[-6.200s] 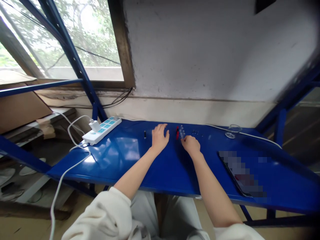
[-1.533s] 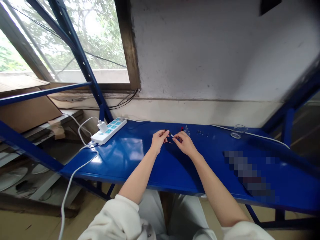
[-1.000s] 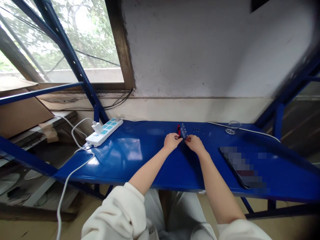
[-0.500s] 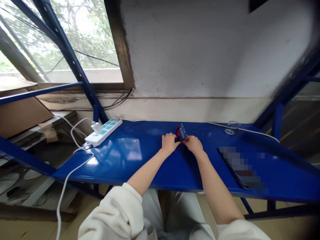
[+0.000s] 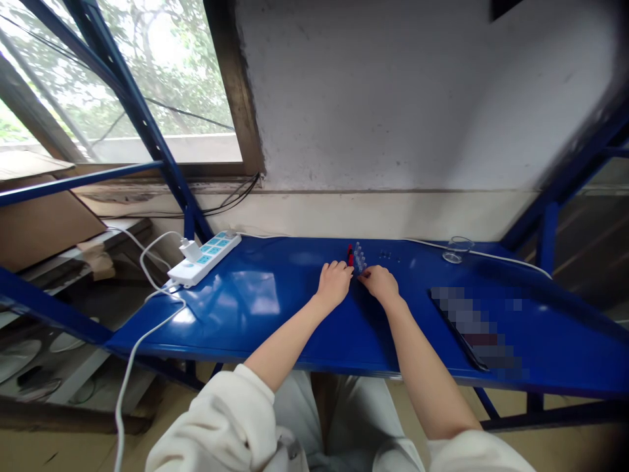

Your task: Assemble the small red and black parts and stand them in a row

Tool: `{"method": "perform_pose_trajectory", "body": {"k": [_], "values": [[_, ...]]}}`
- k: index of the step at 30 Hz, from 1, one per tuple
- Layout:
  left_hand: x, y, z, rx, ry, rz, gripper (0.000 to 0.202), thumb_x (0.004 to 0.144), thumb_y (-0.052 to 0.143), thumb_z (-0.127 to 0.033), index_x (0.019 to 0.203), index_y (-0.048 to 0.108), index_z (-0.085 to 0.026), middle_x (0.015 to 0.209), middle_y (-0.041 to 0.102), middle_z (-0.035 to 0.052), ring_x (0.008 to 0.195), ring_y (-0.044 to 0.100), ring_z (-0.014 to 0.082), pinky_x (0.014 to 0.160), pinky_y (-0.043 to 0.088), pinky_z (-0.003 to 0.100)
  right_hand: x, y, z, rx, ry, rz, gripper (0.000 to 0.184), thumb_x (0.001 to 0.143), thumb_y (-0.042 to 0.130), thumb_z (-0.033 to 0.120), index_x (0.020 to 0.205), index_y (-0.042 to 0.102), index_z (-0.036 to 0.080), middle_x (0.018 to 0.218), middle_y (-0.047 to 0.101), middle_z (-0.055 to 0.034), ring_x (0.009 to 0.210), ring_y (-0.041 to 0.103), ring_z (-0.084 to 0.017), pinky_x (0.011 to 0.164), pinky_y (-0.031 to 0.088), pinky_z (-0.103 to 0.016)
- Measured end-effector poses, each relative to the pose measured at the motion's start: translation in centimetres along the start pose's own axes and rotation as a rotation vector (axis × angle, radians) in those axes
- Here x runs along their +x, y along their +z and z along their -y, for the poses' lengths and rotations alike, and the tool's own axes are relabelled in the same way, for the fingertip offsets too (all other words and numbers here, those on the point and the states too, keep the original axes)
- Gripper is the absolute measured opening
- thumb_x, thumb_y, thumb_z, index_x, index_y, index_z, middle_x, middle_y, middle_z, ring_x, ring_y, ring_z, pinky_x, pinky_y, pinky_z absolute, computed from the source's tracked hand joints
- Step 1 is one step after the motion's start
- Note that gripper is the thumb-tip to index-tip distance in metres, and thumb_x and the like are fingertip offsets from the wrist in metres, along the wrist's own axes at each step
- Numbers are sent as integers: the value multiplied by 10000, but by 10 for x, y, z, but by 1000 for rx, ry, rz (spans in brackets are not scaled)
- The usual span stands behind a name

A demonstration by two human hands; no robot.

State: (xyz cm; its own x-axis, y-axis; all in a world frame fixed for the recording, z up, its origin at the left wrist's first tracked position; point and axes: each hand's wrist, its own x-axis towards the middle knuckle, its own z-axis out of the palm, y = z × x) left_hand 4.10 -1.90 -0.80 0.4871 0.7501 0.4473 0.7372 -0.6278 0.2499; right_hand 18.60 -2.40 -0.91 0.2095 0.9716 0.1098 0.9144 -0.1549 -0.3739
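Note:
My left hand point(image 5: 335, 283) is over the middle of the blue table point(image 5: 295, 328), its fingers bent and thumb drawn in beside them. Whatever its fingertips hold is hidden. Just beyond them lies a slim red and black object point(image 5: 350, 254), too small to identify. A clear row of small knobbed pieces point(image 5: 360, 255) stands right beside it. My right hand point(image 5: 381, 284) pinches at the near end of this row, thumb and forefinger closed; the fingertips cover that end. Several tiny clear pieces point(image 5: 386, 254) lie on the tabletop beyond my right hand.
At the left end sits a white power strip point(image 5: 206, 257) with a plugged-in adapter point(image 5: 190, 250) and white cable point(image 5: 130, 367). A clear cup-like container point(image 5: 453, 254) is at the back right. A dark flat item point(image 5: 457, 328), partly pixelated, lies to the right. Blue frame posts point(image 5: 545, 242) rise at the sides.
My left hand has shifted slightly, and its thumb, stretched toward my right hand before, is now drawn in. My right hand stays at the near end of the clear row.

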Motion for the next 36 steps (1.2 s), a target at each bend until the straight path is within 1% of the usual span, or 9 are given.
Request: {"method": "perform_pose_trajectory", "body": {"k": [3, 7, 9, 13, 15, 17, 23, 27, 36], "values": [[4, -2, 4, -56, -37, -20, 190, 807, 448, -175, 918, 601, -190, 915, 580, 92, 902, 484, 233, 795, 314, 365, -1, 0, 1, 17, -26, 15, 159, 729, 531, 290, 742, 651, 186, 783, 647, -104, 728, 612, -217, 547, 371, -254], [6, -10, 19, -224, -164, -66, 75, 732, 553, -165, 784, 600, -193, 827, 592, 63, 835, 508, 213, 778, 341, 346, -3, 1, 4, 70, -60, -3, 145, 746, 509, 278, 719, 607, 175, 728, 635, -103, 669, 603, -209, 513, 341, -251], [6, -17, 30, -341, -217, -156, 57, 708, 581, -178, 759, 599, -195, 779, 589, 46, 773, 514, 188, 747, 362, 319, -4, 0, 8, 121, -73, -50, 164, 783, 473, 301, 771, 581, 178, 697, 625, -88, 624, 591, -193, 501, 329, -246], [-3, -33, 53, -564, -315, -454, 69, 702, 589, -223, 764, 595, -193, 763, 580, 25, 695, 512, 139, 694, 381, 264, -2, -6, 27, 236, -162, -162, 197, 844, 384, 321, 886, 525, 189, 683, 617, -52, 587, 572, -166, 504, 318, -235], [-9, -38, 60, -618, -385, -556, 82, 706, 583, -244, 769, 590, -192, 763, 583, 21, 685, 518, 129, 663, 377, 246, 2, -11, 41, 271, -220, -201, 178, 837, 403, 330, 856, 519, 196, 683, 618, -42, 596, 568, -162, 512, 317, -233], [-15, -40, 64, -647, -436, -601, 95, 712, 576, -257, 778, 586, -189, 764, 590, 19, 679, 524, 125, 635, 368, 236, 6, -13, 54, 295, -258, -211, 158, 813, 450, 346, 792, 520, 206, 648, 609, -22, 600, 564, -158, 514, 314, -229], [-19, -38, 62, -630, -442, -578, 108, 733, 556, -266, 803, 573, -185, 783, 594, 19, 702, 531, 122, 646, 370, 237, 4, 10, 72, 270, -201, -167, 146, 773, 498, 342, 708, 509, 211, 575, 570, 16, 557, 539, -133, 480, 278, -215], [-20, -34, 60, -615, -408, -562, 101, 738, 554, -257, 808, 570, -185, 790, 591, 21, 704, 534, 118, 662, 387, 241, -5, 26, 70, 185, -258, -117, 128, 776, 495, 327, 724, 514, 212, 617, 585, 6, 568, 537, -131, 462, 247, -211], [-20, -29, 66, -552, -384, -594, 94, 754, 546, -242, 811, 569, -170, 791, 591, 27, 673, 532, 111, 655, 422, 242, -7, 24, 70, 52, -334, -69, 118, 814, 457, 303, 782, 509, 203, 611, 562, 7, 531, 510, -112, 451, 222, -210]]}}
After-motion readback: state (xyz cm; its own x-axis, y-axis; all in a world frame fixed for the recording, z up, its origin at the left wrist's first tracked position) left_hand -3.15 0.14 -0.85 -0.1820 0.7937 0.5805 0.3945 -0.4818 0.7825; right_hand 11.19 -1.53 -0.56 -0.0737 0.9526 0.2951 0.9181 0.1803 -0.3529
